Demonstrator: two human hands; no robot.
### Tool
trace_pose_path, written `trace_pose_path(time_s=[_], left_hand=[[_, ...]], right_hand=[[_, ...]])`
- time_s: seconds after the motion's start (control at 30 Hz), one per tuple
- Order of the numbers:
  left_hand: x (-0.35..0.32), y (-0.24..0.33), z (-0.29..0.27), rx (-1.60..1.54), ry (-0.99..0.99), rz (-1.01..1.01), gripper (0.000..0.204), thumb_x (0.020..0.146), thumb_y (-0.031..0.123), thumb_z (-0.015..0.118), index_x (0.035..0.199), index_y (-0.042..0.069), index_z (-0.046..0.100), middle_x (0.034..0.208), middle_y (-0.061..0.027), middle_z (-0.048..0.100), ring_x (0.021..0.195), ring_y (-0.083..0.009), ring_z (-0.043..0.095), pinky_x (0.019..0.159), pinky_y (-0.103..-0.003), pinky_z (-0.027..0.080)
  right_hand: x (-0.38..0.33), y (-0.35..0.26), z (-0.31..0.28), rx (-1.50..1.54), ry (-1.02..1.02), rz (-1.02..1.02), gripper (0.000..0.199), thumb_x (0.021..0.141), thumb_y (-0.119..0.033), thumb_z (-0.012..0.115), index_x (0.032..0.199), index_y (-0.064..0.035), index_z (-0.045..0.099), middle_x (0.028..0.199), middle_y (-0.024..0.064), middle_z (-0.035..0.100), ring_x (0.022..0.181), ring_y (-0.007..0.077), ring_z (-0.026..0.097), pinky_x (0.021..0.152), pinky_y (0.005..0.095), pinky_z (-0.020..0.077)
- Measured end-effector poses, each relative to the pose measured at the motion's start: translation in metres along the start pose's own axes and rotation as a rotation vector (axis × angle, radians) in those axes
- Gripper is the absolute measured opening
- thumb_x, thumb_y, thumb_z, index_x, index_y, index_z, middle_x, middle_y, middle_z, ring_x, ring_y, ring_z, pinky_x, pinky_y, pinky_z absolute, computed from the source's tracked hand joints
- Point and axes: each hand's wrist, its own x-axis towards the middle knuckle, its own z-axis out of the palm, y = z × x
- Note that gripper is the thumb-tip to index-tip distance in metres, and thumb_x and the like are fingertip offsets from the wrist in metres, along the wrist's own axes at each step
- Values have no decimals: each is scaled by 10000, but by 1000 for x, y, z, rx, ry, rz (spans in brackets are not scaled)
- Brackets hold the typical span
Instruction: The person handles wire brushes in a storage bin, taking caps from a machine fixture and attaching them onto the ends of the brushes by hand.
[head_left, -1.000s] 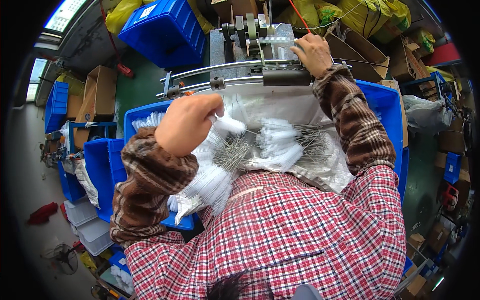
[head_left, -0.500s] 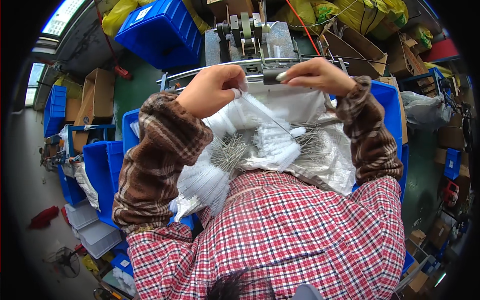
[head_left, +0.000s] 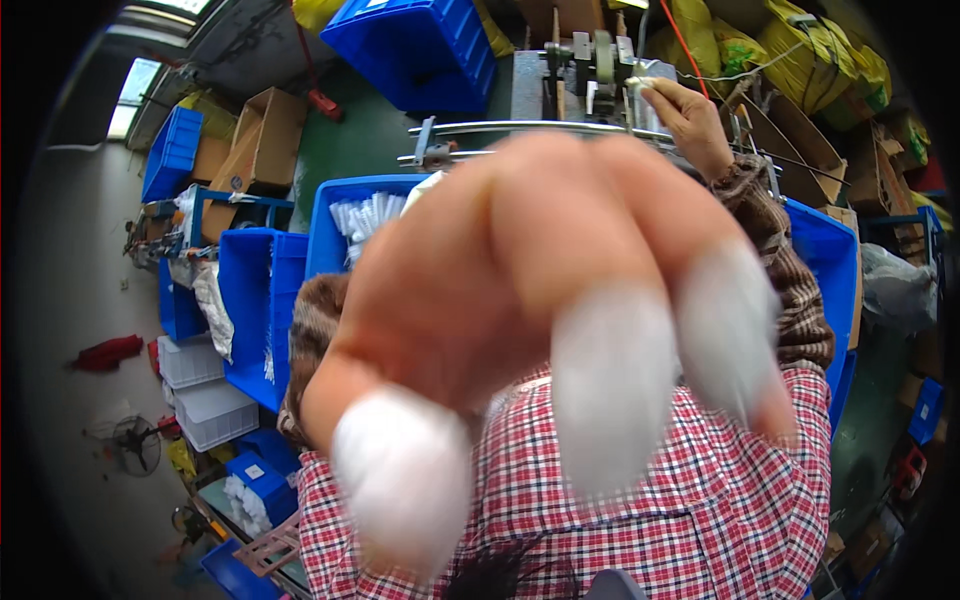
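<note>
The left hand fills the frame's middle, blurred, white-capped fingertips spread and empty. The right hand, upper right, pinches a small white piece at the machine (light and probably soft, best pinched at one end).

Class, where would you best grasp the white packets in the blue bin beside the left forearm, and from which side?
Probably their top ends, from above: the white packets stand bunched inside the blue bin, whose walls block the sides.

Glossy blue plastic bins, metal machine
</note>
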Motion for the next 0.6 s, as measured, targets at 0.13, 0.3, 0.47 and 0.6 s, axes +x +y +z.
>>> trace_pose_path(time_s=[0.13,0.3,0.47,0.6], left_hand=[[-7,9,-13,54,30,-9,352,900,393,605,826,56,538,889,-65,564,832,-225,603,870,-433,466],[-17,27,-14,163,68,17,348,901,400,597,829,67,525,864,-43,541,820,-201,579,892,-425,438],[-19,31,-18,199,72,31,343,901,406,589,831,79,512,839,-21,517,808,-177,556,914,-417,410],[-20,36,-16,220,76,33,340,902,411,583,833,88,501,819,-4,498,799,-157,537,932,-411,387]], right_hand=[[4,55,-10,-956,-10,-147,207,877,-197,569,1057,-181,668,814,41,605,848,239,580,718,390,428],[15,66,4,-1058,-19,-214,239,857,-149,558,1055,-226,670,807,12,558,850,210,551,733,374,395],[17,66,7,-977,-44,-304,230,865,-141,563,1070,-186,655,823,26,551,840,224,534,721,370,376],[19,71,6,-979,-29,-325,225,863,-140,570,1068,-181,655,814,22,545,837,221,536,715,371,379]])
